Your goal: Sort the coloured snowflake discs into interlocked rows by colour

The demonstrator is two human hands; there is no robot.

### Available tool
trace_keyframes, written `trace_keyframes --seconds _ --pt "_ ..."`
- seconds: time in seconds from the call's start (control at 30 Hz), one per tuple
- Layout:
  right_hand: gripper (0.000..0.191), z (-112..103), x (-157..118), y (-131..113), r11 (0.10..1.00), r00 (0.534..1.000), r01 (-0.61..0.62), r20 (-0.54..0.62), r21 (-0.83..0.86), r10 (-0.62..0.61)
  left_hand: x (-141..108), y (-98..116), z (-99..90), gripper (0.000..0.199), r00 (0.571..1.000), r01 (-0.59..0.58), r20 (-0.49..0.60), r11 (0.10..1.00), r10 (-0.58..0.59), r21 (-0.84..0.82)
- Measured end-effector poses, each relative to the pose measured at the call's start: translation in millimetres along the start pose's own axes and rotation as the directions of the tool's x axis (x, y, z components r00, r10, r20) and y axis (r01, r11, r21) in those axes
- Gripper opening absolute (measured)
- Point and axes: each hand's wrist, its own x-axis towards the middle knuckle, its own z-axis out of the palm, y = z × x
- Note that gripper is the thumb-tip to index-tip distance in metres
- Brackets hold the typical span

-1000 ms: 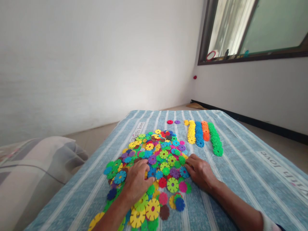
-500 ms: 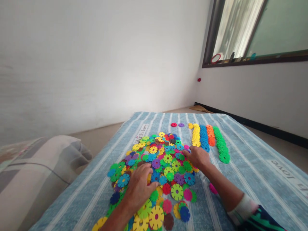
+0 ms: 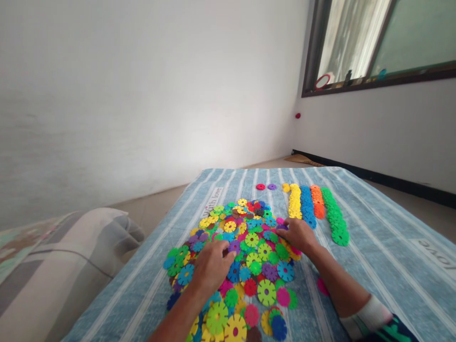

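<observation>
A heap of colourful plastic snowflake discs [image 3: 251,239], round with slotted edges, is spread over the striped cloth. My left hand [image 3: 212,266] rests over the heap's left side, its thumb and forefinger apart beside a purple disc [image 3: 234,247]; its other fingers are partly hidden. At the heap's right edge, my right hand [image 3: 300,235] has thumb and forefinger closed about a small purple disc [image 3: 282,227]. Just beyond those fingertips is a pink disc [image 3: 280,221].
Overlapping rows of yellow [image 3: 295,202], blue [image 3: 307,206], orange [image 3: 317,202] and green discs [image 3: 335,216] lie to the right. Single red [image 3: 261,186] and purple discs [image 3: 272,187] lie at the back. A pink disc [image 3: 322,287] is near my right forearm. Bedding [image 3: 78,256] is at left.
My left hand has moved slightly forward to the purple disc, its thumb nearer the forefinger. My right fingers have drawn together around a small purple disc. The view has shifted slightly.
</observation>
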Motion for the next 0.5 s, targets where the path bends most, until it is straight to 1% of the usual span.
trace_keyframes --seconds 0.13,0.27,0.37,0.43,0.5 --pt "0.025 -3.7 5.6 9.4 0.991 1.0 0.024 0.009 0.131 -0.025 16.4 14.6 -3.4 0.017 0.998 0.024 0.06 0.992 -0.031 0.125" --pt "0.017 -4.6 8.8 15.0 0.957 1.0 0.004 0.027 0.29 -0.012 22.2 20.7 -3.0 0.017 0.994 0.048 0.086 0.99 -0.06 0.133" --pt "0.008 -3.8 8.8 17.1 0.9 0.996 -0.049 0.09 0.434 0.012 22.3 18.9 -1.6 0.016 0.994 0.056 0.092 0.994 -0.065 0.097" --pt "0.004 -3.6 8.0 18.8 0.845 0.99 -0.087 0.14 0.527 0.015 21.8 15.8 -0.5 0.014 0.995 0.062 0.074 0.996 -0.067 0.064" --pt "0.008 -4.6 7.1 21.2 0.783 0.984 -0.112 0.179 0.611 0.001 21.3 11.5 0.6 0.012 0.997 0.064 0.038 0.998 -0.065 0.017"
